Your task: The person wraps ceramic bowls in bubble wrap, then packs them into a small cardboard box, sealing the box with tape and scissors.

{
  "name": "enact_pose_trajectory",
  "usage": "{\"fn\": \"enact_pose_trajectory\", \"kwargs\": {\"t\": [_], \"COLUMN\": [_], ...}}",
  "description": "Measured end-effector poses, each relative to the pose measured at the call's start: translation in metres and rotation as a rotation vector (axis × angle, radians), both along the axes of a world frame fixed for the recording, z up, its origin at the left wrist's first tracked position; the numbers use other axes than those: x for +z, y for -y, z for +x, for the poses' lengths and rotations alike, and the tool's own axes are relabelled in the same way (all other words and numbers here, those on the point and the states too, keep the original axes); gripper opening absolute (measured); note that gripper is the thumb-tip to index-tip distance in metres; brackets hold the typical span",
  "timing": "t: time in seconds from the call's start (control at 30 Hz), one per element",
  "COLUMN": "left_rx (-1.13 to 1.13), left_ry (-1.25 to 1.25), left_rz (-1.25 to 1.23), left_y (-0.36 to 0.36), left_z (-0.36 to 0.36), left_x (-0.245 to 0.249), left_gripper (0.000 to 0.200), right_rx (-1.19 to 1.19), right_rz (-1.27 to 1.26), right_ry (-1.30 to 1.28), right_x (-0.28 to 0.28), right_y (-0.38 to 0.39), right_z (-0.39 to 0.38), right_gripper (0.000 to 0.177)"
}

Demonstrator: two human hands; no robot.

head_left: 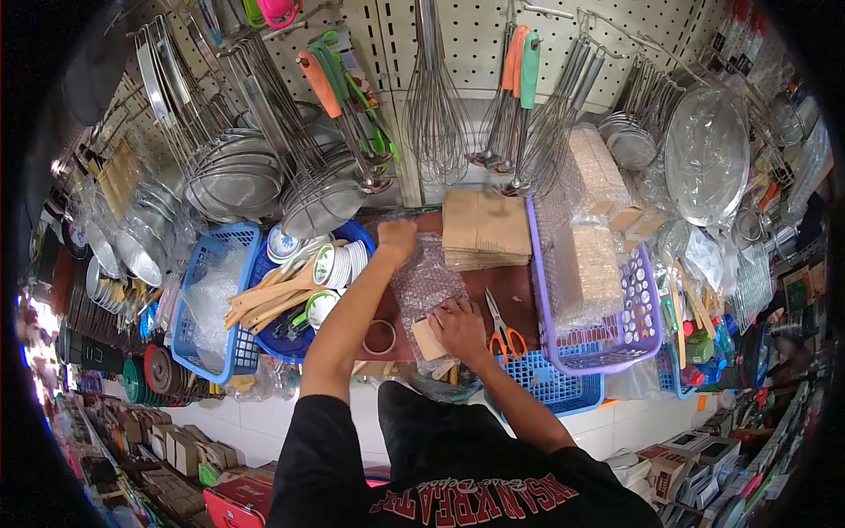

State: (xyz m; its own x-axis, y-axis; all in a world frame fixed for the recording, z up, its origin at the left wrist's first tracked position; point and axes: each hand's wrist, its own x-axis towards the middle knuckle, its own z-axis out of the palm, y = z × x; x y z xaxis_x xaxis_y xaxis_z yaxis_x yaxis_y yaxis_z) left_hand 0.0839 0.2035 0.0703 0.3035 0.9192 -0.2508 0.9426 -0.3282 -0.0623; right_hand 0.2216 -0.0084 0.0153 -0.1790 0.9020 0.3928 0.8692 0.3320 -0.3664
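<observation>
A sheet of bubble wrap [427, 277] lies lengthwise on the dark red tabletop in front of me. My left hand [397, 242] reaches to its far end, fingers closed on the wrap's edge. Nearer my body, my right hand [461, 331] grips a small flat brown cardboard piece [429, 341] on the near end of the wrap; part of the piece is hidden under the fingers. Orange-handled scissors [507, 341] lie just right of my right hand. A roll of tape [379, 337] rests left of the wrap. Behind stands a stack of brown cardboard pieces [486, 224].
A round blue basket [363, 233] with wooden utensils and small bowls is at left, beside a light blue basket [246, 236]. At right, a purple basket [647, 352] holds bubble-wrapped bundles [591, 264]. Whisks [436, 114], ladles and strainers [233, 180] hang from the pegboard.
</observation>
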Motion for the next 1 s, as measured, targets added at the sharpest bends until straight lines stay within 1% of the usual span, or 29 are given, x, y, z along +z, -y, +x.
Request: {"fn": "enact_pose_trajectory", "kwargs": {"t": [0.1,0.2,0.23,0.33,0.37,0.43,0.47,0.5,0.53,0.57,0.67,0.7,0.8,0.87,0.93,1.0], "left_rx": [0.16,0.227,0.283,0.387,0.388,0.39,0.375,0.359,0.344,0.35,0.332,0.31,0.493,0.471,0.472,0.489], "left_ry": [0.035,-0.042,-0.035,0.031,0.072,0.151,0.108,0.067,0.026,0.123,0.163,0.239,0.363,0.369,0.498,0.706], "left_rz": [0.044,0.141,0.074,-0.033,-0.074,-0.158,-0.182,-0.204,-0.226,-0.117,0.15,0.27,0.262,0.281,0.319,0.363], "left_y": [-0.035,-0.045,-0.05,-0.054,-0.055,-0.061,-0.062,-0.057,-0.054,-0.056,-0.081,-0.097,-0.106,-0.108,-0.106,-0.099], "left_z": [-0.008,-0.007,-0.007,-0.003,-0.006,-0.008,-0.008,-0.005,-0.004,-0.009,-0.02,-0.028,-0.025,-0.022,-0.017,-0.006], "left_x": [-0.038,-0.064,-0.072,-0.091,-0.096,-0.091,-0.084,-0.059,-0.048,-0.057,-0.091,-0.121,-0.11,-0.102,-0.093,-0.083], "left_gripper": [0.033,0.035,0.046,0.051,0.049,0.046,0.047,0.049,0.05,0.045,0.042,0.045,0.051,0.058,0.065,0.071], "right_rx": [-0.012,-0.02,-0.012,-0.016,-0.017,-0.022,-0.021,-0.021,-0.02,-0.022,-0.022,-0.023,-0.026,-0.021,-0.014,-0.013], "right_rz": [0.016,0.019,-0.009,0.011,0.008,0.003,0.003,0.005,0.008,0.013,0.015,0.008,-0.011,-0.018,-0.017,-0.041], "right_ry": [0.025,0.021,0.012,0.006,0.019,0.043,0.028,0.015,0.003,0.01,0.016,0.01,0.013,0.019,0.018,0.009], "right_x": [0.0,0.0,0.003,0.004,0.003,0.005,0.004,0.003,0.002,0.002,0.005,0.006,0.007,0.007,0.007,0.006], "right_y": [0.0,0.0,0.0,-0.002,-0.001,-0.002,-0.003,-0.003,-0.003,-0.003,-0.003,-0.003,-0.004,-0.003,-0.004,-0.004], "right_z": [-0.002,-0.002,-0.001,-0.001,-0.001,-0.002,-0.002,-0.002,-0.002,-0.002,-0.002,-0.003,-0.003,-0.002,-0.002,-0.002], "right_gripper": [0.024,0.022,0.023,0.023,0.024,0.025,0.025,0.026,0.026,0.026,0.026,0.026,0.027,0.027,0.027,0.027]}}
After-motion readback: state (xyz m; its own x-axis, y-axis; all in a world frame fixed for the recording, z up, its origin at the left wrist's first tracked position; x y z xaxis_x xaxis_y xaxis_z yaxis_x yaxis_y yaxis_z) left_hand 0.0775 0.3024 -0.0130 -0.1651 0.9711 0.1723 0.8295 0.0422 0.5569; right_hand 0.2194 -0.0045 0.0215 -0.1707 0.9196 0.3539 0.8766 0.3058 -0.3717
